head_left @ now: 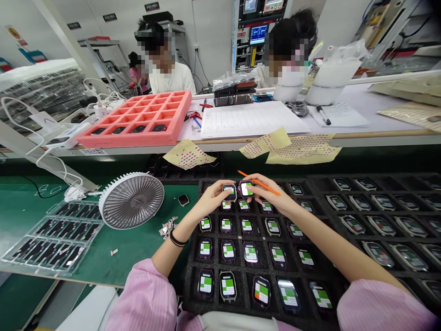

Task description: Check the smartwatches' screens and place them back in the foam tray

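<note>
My left hand [217, 197] is closed on a smartwatch body [229, 192], its thumb on the lit screen. Close beside it, my right hand [263, 191] grips a second smartwatch body [246, 188] with a white and green screen. An orange stick-like tool [260, 183] lies across the right hand, its pointed end toward the upper left. Both hands are over the far rows of a black foam tray [237, 269], whose compartments hold several more strapless watches with lit green and white screens.
Right of it stands another black tray of watches [382, 227]. A round fan [132, 201], a loose watch [183, 199], small metallic pieces [168, 226] and a clear plastic tray [51, 236] lie left. A pink foam tray [138, 119] sits on the shelf; people sit beyond.
</note>
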Demonstrator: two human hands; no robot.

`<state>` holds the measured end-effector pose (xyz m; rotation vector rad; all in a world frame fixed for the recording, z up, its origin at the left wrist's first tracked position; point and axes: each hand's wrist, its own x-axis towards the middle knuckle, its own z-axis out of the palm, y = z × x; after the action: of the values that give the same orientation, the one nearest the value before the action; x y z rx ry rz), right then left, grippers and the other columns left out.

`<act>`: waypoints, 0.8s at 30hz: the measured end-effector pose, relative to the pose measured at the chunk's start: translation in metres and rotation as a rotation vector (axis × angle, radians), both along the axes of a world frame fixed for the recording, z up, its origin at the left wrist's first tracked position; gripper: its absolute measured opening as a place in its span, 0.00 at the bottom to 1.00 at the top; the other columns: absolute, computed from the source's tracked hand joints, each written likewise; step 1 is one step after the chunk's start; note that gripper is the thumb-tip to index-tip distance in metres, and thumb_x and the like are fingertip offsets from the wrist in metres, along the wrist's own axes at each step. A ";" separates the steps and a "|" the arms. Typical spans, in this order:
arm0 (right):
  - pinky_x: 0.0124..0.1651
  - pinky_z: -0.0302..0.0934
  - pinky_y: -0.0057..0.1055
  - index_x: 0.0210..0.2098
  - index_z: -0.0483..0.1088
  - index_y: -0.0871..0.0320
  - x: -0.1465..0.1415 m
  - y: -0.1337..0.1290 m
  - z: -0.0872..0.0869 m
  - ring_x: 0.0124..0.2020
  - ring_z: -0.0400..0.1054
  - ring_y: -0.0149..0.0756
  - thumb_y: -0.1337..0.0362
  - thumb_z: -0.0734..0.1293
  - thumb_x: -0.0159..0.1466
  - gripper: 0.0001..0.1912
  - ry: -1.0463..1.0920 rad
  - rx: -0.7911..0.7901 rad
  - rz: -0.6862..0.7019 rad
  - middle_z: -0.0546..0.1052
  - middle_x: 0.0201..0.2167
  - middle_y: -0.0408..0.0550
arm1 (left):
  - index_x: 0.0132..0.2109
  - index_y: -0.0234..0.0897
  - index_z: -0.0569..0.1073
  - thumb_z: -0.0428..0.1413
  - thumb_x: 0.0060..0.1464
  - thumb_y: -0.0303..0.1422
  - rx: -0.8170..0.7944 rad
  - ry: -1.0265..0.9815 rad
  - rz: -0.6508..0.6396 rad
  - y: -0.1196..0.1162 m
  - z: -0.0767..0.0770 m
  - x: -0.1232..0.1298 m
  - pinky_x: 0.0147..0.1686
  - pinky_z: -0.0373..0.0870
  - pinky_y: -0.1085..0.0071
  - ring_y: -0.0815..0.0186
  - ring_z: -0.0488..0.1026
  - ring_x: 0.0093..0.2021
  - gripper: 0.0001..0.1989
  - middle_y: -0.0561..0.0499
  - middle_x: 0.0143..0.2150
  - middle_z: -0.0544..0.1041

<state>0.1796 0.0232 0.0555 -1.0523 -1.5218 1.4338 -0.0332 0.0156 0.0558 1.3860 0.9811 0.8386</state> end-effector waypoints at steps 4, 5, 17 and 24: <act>0.17 0.50 0.25 0.38 0.69 0.56 0.000 0.002 -0.004 0.19 0.67 0.28 0.52 0.70 0.58 0.15 -0.002 -0.029 -0.098 0.70 0.27 0.41 | 0.50 0.36 0.74 0.51 0.59 0.46 0.012 0.075 0.034 0.001 0.000 0.000 0.19 0.50 0.77 0.73 0.62 0.24 0.21 0.52 0.30 0.70; 0.17 0.50 0.25 0.37 0.69 0.55 0.000 0.002 -0.005 0.18 0.67 0.27 0.52 0.70 0.58 0.15 -0.003 -0.035 -0.106 0.70 0.27 0.41 | 0.50 0.36 0.75 0.51 0.59 0.46 0.011 0.085 0.039 0.001 0.000 0.000 0.19 0.49 0.77 0.73 0.62 0.24 0.21 0.52 0.29 0.69; 0.18 0.52 0.24 0.43 0.66 0.55 0.003 0.006 -0.005 0.26 0.71 0.34 0.59 0.75 0.51 0.23 0.028 -0.019 0.023 0.73 0.27 0.42 | 0.60 0.36 0.64 0.60 0.52 0.35 0.009 0.010 -0.087 -0.001 0.001 -0.004 0.24 0.59 0.78 0.68 0.70 0.35 0.29 0.47 0.41 0.72; 0.17 0.51 0.25 0.40 0.68 0.55 0.001 0.003 -0.005 0.21 0.69 0.30 0.54 0.71 0.56 0.17 -0.007 -0.003 -0.053 0.71 0.25 0.41 | 0.48 0.34 0.74 0.56 0.57 0.39 -0.002 0.019 0.044 0.000 0.004 0.000 0.23 0.61 0.77 0.70 0.69 0.29 0.16 0.50 0.32 0.75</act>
<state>0.1804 0.0265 0.0503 -1.0926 -1.4864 1.3980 -0.0334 0.0159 0.0595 1.3764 1.0301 0.8587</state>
